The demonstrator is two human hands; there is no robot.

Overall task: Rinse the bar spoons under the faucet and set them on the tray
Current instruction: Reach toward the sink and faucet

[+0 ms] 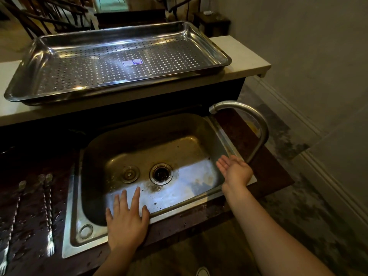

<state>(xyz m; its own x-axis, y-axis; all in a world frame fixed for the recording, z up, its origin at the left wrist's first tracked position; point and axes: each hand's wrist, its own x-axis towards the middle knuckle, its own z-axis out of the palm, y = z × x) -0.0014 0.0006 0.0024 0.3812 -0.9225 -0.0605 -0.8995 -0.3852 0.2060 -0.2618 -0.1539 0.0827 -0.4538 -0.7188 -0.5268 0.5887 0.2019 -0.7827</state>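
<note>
Room: dim corner with a grey wall on the right and dark wooden chairs at the far left; their number is unclear.
Tables: two, a dark lower table that carries the sink and a pale upper table behind it.
Tray: one perforated steel tray on the upper table, with one small sticker on its floor.
Sink: one steel sink with one basin and one open drain; one strainer plug lies just left of the drain.
Faucet: one curved faucet rising from the right side, its mouth over the far right corner of the basin.
Bar spoons: three round ends can be counted, so three bar spoons lie side by side on the lower table, left of the sink. Their twisted handles run toward the camera, and only two forked tips show clearly.
Hands: two, both bare and holding nothing.
Left hand: the left hand lies flat on the near rim of the sink, fingers straight and spread.
Right hand: the right hand is at the right rim beside the faucet's base, palm open, fingers straight and together.
</note>
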